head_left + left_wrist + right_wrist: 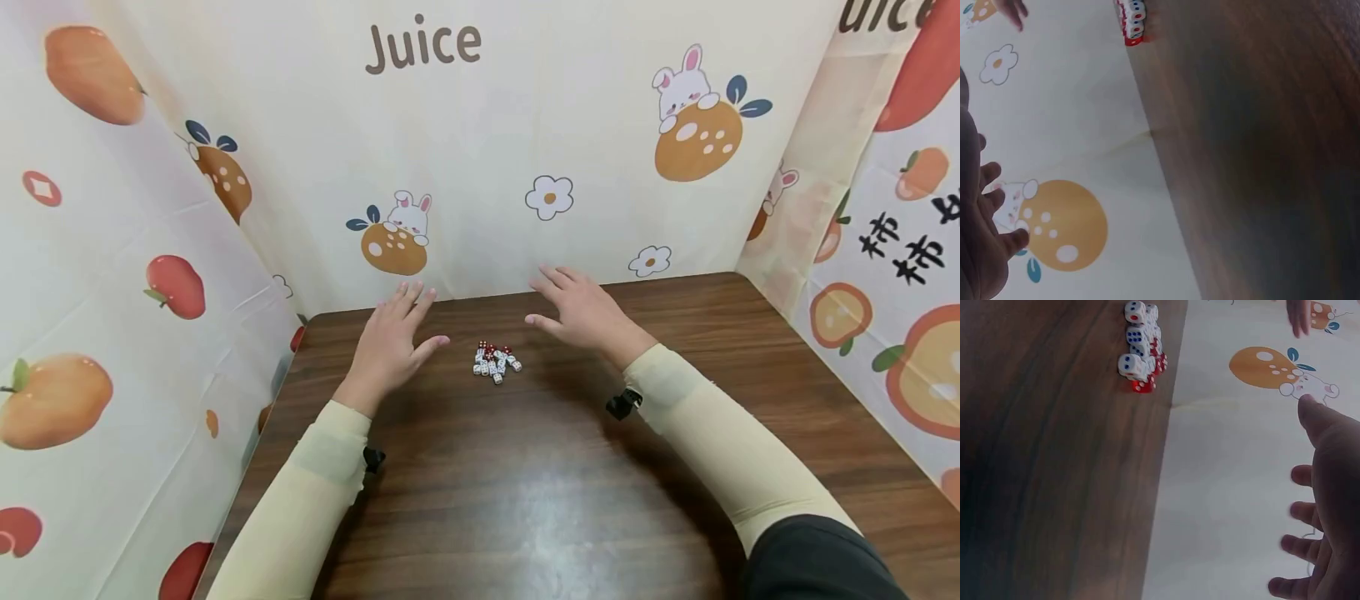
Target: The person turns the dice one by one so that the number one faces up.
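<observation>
A small heap of white dice (492,367) and red dice (489,347) lies on the dark wooden table, toward its back edge. Left of the heap, my left hand (390,346) is held above the table with its fingers extended and the thumb apart. On the other side, my right hand (581,310) hovers with fingers spread, also holding nothing. Neither hand touches the dice. In the right wrist view, white dice (1137,335) show their pips beside a few red ones. The left wrist view catches only part of the heap (1134,19) at its top edge.
The brown table (480,500) runs up to a printed cloth backdrop (480,133) with fruit and rabbits. More printed cloth (135,333) hangs at the left, and another sheet (885,333) at the right. Each wrist wears a small black device.
</observation>
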`<move>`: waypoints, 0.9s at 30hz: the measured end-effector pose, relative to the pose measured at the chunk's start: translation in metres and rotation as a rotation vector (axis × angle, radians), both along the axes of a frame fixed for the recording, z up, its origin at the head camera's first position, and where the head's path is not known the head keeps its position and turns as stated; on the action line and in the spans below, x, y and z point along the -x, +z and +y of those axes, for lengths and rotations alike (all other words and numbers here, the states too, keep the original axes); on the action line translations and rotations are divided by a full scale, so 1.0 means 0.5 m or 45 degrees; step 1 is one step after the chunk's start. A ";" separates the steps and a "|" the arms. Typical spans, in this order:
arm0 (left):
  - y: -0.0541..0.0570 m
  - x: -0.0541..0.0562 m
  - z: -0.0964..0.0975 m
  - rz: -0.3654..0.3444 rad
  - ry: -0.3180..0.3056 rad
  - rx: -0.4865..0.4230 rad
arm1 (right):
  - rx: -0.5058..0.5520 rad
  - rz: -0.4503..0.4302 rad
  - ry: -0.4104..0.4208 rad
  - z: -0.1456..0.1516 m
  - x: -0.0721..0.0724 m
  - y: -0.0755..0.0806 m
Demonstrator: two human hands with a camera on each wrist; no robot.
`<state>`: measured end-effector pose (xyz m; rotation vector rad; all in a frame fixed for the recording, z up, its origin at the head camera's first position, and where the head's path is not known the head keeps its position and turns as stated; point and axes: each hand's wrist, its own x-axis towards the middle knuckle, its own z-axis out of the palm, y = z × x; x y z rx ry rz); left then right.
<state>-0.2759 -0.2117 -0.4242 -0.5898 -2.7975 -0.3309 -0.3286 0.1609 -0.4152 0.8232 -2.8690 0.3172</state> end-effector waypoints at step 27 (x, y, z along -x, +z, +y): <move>-0.103 0.025 0.039 -0.619 -0.073 -0.272 | 0.064 -0.513 0.176 -0.051 0.002 -0.095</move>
